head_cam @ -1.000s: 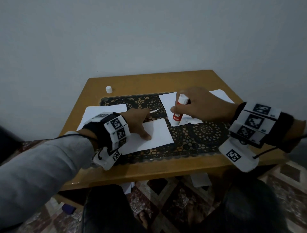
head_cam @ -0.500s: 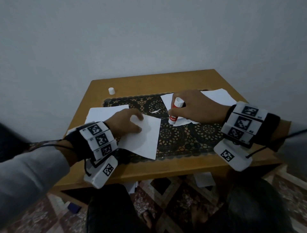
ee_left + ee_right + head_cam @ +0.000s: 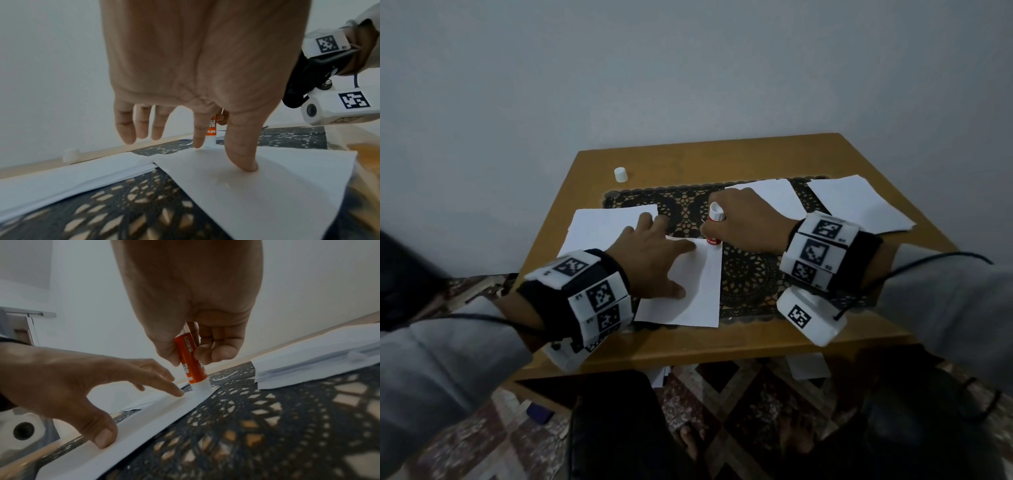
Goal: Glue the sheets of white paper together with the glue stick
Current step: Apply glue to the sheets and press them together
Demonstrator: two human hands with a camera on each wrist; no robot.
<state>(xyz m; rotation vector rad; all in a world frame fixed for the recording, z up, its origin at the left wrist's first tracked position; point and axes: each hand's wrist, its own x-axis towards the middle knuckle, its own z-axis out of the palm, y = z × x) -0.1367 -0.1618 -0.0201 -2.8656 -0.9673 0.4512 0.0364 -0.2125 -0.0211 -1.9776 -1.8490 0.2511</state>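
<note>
1. Fingers [image 3: 218, 352] of the right hand [image 3: 748, 219] curl round the orange barrel of the glue stick [image 3: 191, 363], thumb on one side and fingertips on the other; it stands nearly upright, its white end down on the far right corner of the near sheet [image 3: 688, 291].
2. Fingers [image 3: 200, 134] of the left hand [image 3: 650, 263] are spread and almost straight; the index tip and the thumb press flat on that sheet, the index tip just beside the glue end, the other three lifted clear.
3. Near sheet: it lies on the black lace mat [image 3: 753, 277], reaching to the mat's front edge. Thin and light, it will likely slide or wrinkle under a dragged stick, so pinning it close to the stroke looks right.
4. Glue stick: rigid, light, smooth-walled; a mid-barrel hold gives control, and gentle pressure should do.
5. Both wrists hover above the table [image 3: 688, 157], palms down, forearms coming in from the front edge.
6. Other sheets lie toward the left edge [image 3: 602, 226] and toward the far right corner [image 3: 856, 202]; a white cap [image 3: 620, 174] stands near the far left corner.
</note>
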